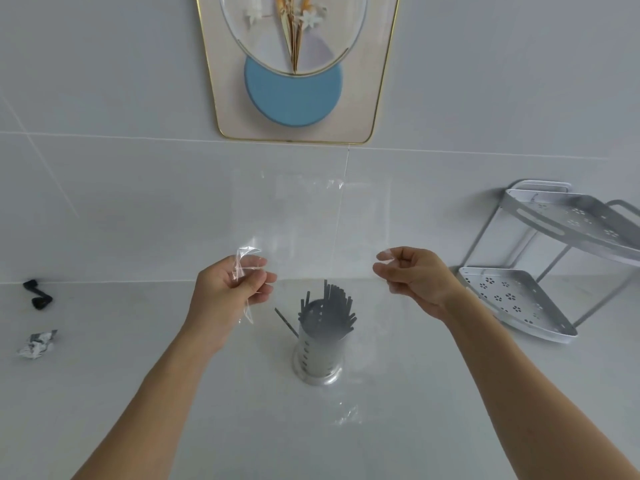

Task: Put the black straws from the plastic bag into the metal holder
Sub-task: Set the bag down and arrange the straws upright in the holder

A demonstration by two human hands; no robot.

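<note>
On the white counter, centre: one perforated metal holder, upright, filled with black straws whose tops fan above its rim; one straw leans out on the left side, its lower end apparently against the holder's outer wall (whether it sits inside cannot be told). Above and around the holder: one clear plastic bag, held spread in the air between both hands, with a loose part of it hanging down in front of the holder; no straws can be seen in it. Left hand: grip closed, thumb and fingers pinching the bag's left edge. Right hand: grip closed, fingertips pinching the right edge. Far left of counter: one small black object and one crumpled scrap, both well apart from the holder. Right: one two-tier metal rack against the wall. Status, judged: transfer appears essentially done; remaining items are likely setting the bag aside and tucking in the leaning straw.
</note>
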